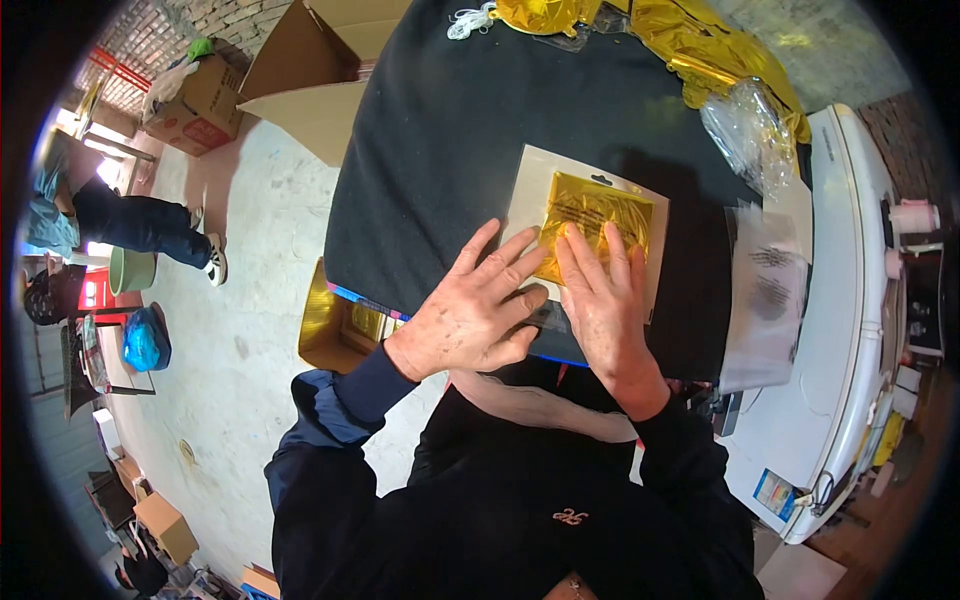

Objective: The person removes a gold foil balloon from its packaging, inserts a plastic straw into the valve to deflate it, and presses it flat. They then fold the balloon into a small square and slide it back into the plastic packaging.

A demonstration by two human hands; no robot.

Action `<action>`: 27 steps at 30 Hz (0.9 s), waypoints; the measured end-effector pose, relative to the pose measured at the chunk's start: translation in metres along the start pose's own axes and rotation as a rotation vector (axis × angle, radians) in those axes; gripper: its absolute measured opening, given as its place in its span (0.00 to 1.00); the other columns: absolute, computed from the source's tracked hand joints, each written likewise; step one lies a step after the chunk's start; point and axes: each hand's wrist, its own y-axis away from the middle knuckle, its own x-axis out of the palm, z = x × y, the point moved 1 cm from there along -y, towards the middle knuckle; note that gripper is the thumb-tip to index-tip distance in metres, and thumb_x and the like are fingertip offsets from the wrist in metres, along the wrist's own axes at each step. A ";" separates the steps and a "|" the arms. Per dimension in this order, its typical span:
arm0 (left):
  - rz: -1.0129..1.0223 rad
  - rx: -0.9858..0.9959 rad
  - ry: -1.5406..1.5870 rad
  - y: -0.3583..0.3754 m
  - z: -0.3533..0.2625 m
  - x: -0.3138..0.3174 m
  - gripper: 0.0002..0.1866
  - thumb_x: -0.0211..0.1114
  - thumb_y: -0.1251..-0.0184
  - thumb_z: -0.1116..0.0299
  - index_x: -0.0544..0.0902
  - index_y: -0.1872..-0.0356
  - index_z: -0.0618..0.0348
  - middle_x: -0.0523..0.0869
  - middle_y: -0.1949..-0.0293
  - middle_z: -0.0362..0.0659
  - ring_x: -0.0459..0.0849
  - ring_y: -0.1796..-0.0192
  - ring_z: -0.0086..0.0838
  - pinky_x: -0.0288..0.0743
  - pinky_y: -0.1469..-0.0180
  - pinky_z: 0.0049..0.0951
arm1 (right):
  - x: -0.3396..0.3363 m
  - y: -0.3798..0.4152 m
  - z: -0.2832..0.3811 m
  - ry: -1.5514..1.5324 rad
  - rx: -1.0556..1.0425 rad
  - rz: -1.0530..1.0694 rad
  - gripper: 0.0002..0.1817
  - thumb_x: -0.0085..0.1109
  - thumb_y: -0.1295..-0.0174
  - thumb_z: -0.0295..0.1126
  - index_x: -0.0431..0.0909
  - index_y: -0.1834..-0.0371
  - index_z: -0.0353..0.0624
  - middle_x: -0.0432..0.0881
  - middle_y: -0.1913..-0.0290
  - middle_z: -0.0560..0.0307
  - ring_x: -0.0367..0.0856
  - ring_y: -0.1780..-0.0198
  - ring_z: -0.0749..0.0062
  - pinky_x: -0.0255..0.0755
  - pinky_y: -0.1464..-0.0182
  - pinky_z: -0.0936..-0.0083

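A folded gold foil piece (600, 195) with small dark print lies on a pale backing card (530, 180), which has a dark hanger hole near its far edge. The card rests on the black cloth (430, 130) of the table. My right hand (605, 310) lies flat, its fingertips pressing on the foil's near part. Beside it, my left hand (480, 300) reaches over the card's left near corner. Its fingers are apart, with the foremost tips at the foil's left edge. Both hands cover the near side of the card.
Gold foil sheets (690, 45), white string (470, 22) and crumpled clear plastic (750, 130) lie along the far edge. Clear printed bags (765, 290) hang at the right, beside a white appliance (840, 300). Cardboard boxes (300, 60) stand left; another person (130, 215) sits farther off.
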 end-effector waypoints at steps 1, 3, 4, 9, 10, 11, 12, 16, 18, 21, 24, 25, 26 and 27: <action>-0.052 0.007 0.055 -0.002 0.002 0.000 0.19 0.66 0.32 0.64 0.91 0.45 0.63 0.82 0.25 0.58 0.75 0.17 0.52 0.62 0.13 0.61 | 0.000 0.000 0.000 -0.004 0.001 0.003 0.30 0.79 0.39 0.32 0.89 0.31 0.48 0.81 0.22 0.64 0.71 0.18 0.38 0.63 0.23 0.21; -0.156 0.019 0.165 -0.008 0.009 0.000 0.17 0.66 0.30 0.68 0.88 0.44 0.63 0.84 0.27 0.57 0.78 0.19 0.53 0.67 0.15 0.59 | 0.000 0.001 0.000 -0.013 0.002 0.008 0.30 0.79 0.39 0.32 0.88 0.30 0.48 0.81 0.21 0.64 0.70 0.18 0.38 0.62 0.23 0.21; -0.188 -0.023 0.184 -0.013 0.011 0.001 0.17 0.65 0.29 0.70 0.87 0.42 0.63 0.85 0.28 0.57 0.79 0.20 0.53 0.69 0.16 0.57 | 0.000 0.001 0.000 -0.009 -0.001 0.005 0.29 0.79 0.39 0.32 0.89 0.31 0.48 0.81 0.21 0.64 0.70 0.18 0.38 0.62 0.22 0.21; -0.207 -0.093 0.190 -0.053 0.014 0.015 0.28 0.62 0.25 0.77 0.76 0.24 0.67 0.81 0.26 0.62 0.77 0.19 0.54 0.70 0.15 0.48 | 0.008 0.004 -0.003 -0.015 -0.009 -0.031 0.26 0.78 0.39 0.33 0.91 0.35 0.48 0.84 0.25 0.63 0.69 0.17 0.38 0.61 0.23 0.19; -0.213 -0.089 0.187 -0.058 0.015 0.021 0.30 0.63 0.25 0.76 0.75 0.23 0.67 0.80 0.25 0.63 0.77 0.19 0.54 0.69 0.15 0.47 | 0.010 0.005 -0.004 -0.012 -0.022 -0.022 0.25 0.78 0.39 0.33 0.91 0.36 0.48 0.84 0.26 0.63 0.69 0.17 0.38 0.60 0.22 0.19; -0.141 -0.083 0.175 -0.060 0.017 0.026 0.31 0.60 0.15 0.65 0.70 0.17 0.64 0.73 0.20 0.66 0.71 0.15 0.56 0.64 0.12 0.50 | 0.012 0.005 -0.006 -0.007 -0.034 -0.014 0.25 0.78 0.39 0.34 0.92 0.37 0.48 0.85 0.28 0.62 0.69 0.17 0.38 0.59 0.22 0.19; -0.118 -0.068 0.147 -0.061 0.018 0.031 0.31 0.58 0.13 0.60 0.69 0.16 0.62 0.72 0.19 0.66 0.68 0.14 0.57 0.63 0.12 0.51 | 0.012 0.005 -0.007 -0.003 -0.046 -0.004 0.24 0.78 0.39 0.34 0.92 0.37 0.48 0.86 0.29 0.62 0.69 0.17 0.38 0.59 0.22 0.18; -0.024 -0.088 0.079 -0.057 0.021 0.047 0.38 0.42 0.07 0.39 0.64 0.11 0.55 0.63 0.14 0.65 0.58 0.10 0.59 0.52 0.09 0.55 | 0.014 0.005 -0.003 -0.040 0.012 -0.049 0.23 0.76 0.38 0.34 0.92 0.38 0.47 0.86 0.32 0.60 0.69 0.16 0.38 0.57 0.21 0.17; -0.009 -0.103 0.036 -0.056 0.020 0.051 0.39 0.41 0.07 0.38 0.63 0.11 0.54 0.62 0.13 0.65 0.57 0.10 0.59 0.50 0.08 0.55 | 0.019 0.005 -0.002 -0.060 0.033 -0.068 0.22 0.76 0.37 0.33 0.92 0.38 0.47 0.86 0.32 0.59 0.68 0.16 0.38 0.56 0.21 0.17; 0.017 -0.127 0.027 -0.057 0.020 0.053 0.40 0.37 0.08 0.37 0.62 0.10 0.53 0.61 0.13 0.64 0.55 0.09 0.58 0.47 0.07 0.54 | 0.015 0.004 -0.003 -0.026 0.014 -0.037 0.21 0.75 0.36 0.33 0.92 0.39 0.45 0.85 0.31 0.60 0.66 0.15 0.37 0.55 0.21 0.15; 0.027 -0.140 0.044 -0.058 0.019 0.051 0.41 0.35 0.08 0.36 0.61 0.10 0.54 0.60 0.12 0.64 0.55 0.09 0.56 0.46 0.07 0.52 | 0.011 0.005 -0.003 -0.009 -0.008 -0.003 0.20 0.74 0.35 0.34 0.93 0.40 0.44 0.85 0.29 0.57 0.65 0.15 0.36 0.54 0.21 0.14; 0.037 -0.154 0.055 -0.059 0.018 0.050 0.41 0.34 0.08 0.36 0.60 0.10 0.55 0.60 0.12 0.64 0.55 0.09 0.55 0.45 0.07 0.52 | 0.010 0.004 -0.002 -0.030 -0.002 -0.009 0.20 0.74 0.35 0.34 0.93 0.40 0.43 0.85 0.29 0.56 0.64 0.14 0.36 0.53 0.21 0.14; 0.046 -0.167 0.065 -0.059 0.018 0.050 0.42 0.34 0.08 0.36 0.60 0.10 0.56 0.60 0.12 0.64 0.55 0.09 0.55 0.44 0.07 0.51 | 0.008 0.004 -0.001 -0.050 0.004 -0.016 0.20 0.75 0.35 0.34 0.93 0.40 0.43 0.84 0.28 0.55 0.63 0.14 0.36 0.53 0.21 0.14; 0.056 -0.180 0.076 -0.059 0.017 0.049 0.42 0.33 0.08 0.36 0.60 0.10 0.57 0.59 0.12 0.65 0.55 0.09 0.54 0.43 0.06 0.51 | 0.007 0.004 0.000 -0.070 0.010 -0.023 0.20 0.75 0.35 0.35 0.93 0.40 0.42 0.84 0.28 0.54 0.63 0.14 0.36 0.52 0.20 0.14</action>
